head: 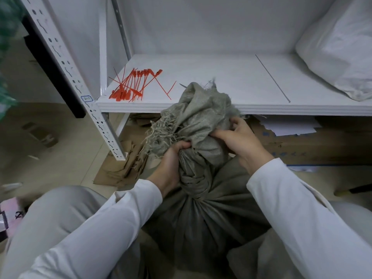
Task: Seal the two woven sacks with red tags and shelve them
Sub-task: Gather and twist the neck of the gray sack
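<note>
A white metal shelf (221,77) fills the upper half of the view, its front edge running left to right. A grey-green woven sack (201,218) stands on the floor in front of that edge, between the person's knees, with its bunched top rising just above the edge. A white sack (338,47) lies at the shelf's right end. Flattened cardboard (120,170) lies on the floor under the shelf. The left hand (171,164) is curled tight round the sack's twisted neck. The right hand (239,141) pinches the loose cloth above it. A heap of red tags (130,85) lies near the shelf's front left corner.
</note>
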{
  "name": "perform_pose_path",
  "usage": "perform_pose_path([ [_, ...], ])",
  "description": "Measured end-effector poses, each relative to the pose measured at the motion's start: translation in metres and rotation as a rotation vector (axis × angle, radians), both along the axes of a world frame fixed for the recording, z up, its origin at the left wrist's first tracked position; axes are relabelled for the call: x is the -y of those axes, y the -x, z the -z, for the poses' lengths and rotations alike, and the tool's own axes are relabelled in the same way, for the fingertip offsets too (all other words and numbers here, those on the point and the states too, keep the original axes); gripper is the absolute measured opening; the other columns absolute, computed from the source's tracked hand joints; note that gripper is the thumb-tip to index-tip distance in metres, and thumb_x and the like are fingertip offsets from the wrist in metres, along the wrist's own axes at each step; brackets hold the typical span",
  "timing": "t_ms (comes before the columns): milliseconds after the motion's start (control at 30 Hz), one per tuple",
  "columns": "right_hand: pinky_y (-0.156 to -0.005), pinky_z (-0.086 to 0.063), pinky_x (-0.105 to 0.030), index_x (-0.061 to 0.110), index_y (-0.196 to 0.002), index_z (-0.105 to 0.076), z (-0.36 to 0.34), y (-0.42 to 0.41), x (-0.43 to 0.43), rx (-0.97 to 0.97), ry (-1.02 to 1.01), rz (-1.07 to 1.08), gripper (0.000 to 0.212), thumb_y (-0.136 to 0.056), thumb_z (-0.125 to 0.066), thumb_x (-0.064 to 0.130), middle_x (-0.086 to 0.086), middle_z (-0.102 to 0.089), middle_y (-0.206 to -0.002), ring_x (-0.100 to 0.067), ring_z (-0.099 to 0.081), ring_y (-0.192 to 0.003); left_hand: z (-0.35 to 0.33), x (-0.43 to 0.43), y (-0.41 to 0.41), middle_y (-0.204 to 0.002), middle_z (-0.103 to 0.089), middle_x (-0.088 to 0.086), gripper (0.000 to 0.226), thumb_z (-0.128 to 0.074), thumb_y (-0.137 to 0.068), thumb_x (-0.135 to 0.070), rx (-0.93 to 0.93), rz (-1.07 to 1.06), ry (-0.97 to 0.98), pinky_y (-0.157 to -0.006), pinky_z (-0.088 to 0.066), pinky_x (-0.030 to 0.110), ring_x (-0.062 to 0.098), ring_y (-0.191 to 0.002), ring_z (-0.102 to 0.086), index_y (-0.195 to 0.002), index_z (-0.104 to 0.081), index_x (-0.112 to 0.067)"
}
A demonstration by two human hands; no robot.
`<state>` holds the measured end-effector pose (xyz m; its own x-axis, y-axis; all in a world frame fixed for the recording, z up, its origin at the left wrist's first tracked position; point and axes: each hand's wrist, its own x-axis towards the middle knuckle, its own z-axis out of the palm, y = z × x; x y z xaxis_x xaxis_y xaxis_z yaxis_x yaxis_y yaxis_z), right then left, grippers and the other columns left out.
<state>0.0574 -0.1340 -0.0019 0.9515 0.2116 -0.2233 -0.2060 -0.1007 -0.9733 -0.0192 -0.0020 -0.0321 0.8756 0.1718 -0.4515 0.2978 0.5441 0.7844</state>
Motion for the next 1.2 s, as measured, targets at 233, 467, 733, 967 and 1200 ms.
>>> perform_pose_path([
  [233, -0.088, -0.057, -0.039, 0.018, -0.125, -0.061, -0.005, 0.013, 0.0, -0.041, -0.079, -0.232, 0.076, -0.055, -0.092, 0.017, -0.002, -0.073, -0.109, -0.019, -0.07, -0.098, -0.006, 0.001, 0.004, -0.087, -0.07, 0.012, 0.037, -0.028, -0.102, -0.019, -0.078, 0.089, -0.069, -0.07, -0.051, 0.031, 0.022, -0.075, -0.066, -0.092, -0.062, -0.007],
  [467, -0.064, -0.059, -0.026, 0.008, -0.084, -0.071, -0.018, 0.021, 0.003, 0.093, -0.087, -0.172, 0.025, -0.068, -0.075, -0.01, -0.005, -0.074, -0.081, -0.015, -0.071, -0.074, -0.009, 0.022, 0.005, -0.094, -0.063, -0.006, 0.029, -0.035, -0.103, -0.019, -0.04, 0.092, -0.192, -0.071, -0.052, 0.024, 0.011, -0.076, -0.059, -0.093, -0.061, -0.014],
  [733, -0.073, -0.059, -0.053, 0.017, -0.084, -0.072, 0.006, 0.002, 0.002, -0.044, -0.181, 0.359, 0.036, -0.048, -0.076, 0.012, -0.005, -0.074, -0.088, -0.03, -0.071, -0.079, 0.013, 0.031, 0.017, -0.119, -0.05, 0.006, 0.066, -0.074, -0.075, -0.035, 0.213, -0.188, -1.223, -0.098, -0.045, 0.039, 0.023, -0.116, -0.05, -0.125, -0.04, -0.008],
  [967, -0.078, -0.06, -0.046, 0.018, -0.085, -0.071, 0.003, 0.013, -0.012, 0.036, -0.062, 0.297, 0.059, -0.03, -0.08, 0.035, 0.0, -0.075, -0.086, -0.024, -0.071, -0.081, 0.027, 0.053, 0.029, -0.15, -0.026, 0.017, 0.112, -0.072, -0.068, -0.052, 0.266, 0.148, -1.646, -0.119, -0.018, 0.04, 0.032, -0.14, -0.023, -0.148, -0.015, 0.001],
  [1200, -0.066, -0.054, -0.019, 0.016, -0.093, -0.074, -0.019, 0.039, -0.023, 0.077, -0.01, -0.135, 0.027, -0.069, -0.084, 0.022, 0.003, -0.075, -0.085, -0.008, -0.071, -0.079, 0.03, 0.034, 0.011, -0.117, -0.057, -0.008, 0.083, -0.078, -0.057, -0.051, 0.226, -0.132, -1.216, -0.095, -0.047, 0.022, 0.004, -0.115, -0.054, -0.128, -0.045, -0.026],
])
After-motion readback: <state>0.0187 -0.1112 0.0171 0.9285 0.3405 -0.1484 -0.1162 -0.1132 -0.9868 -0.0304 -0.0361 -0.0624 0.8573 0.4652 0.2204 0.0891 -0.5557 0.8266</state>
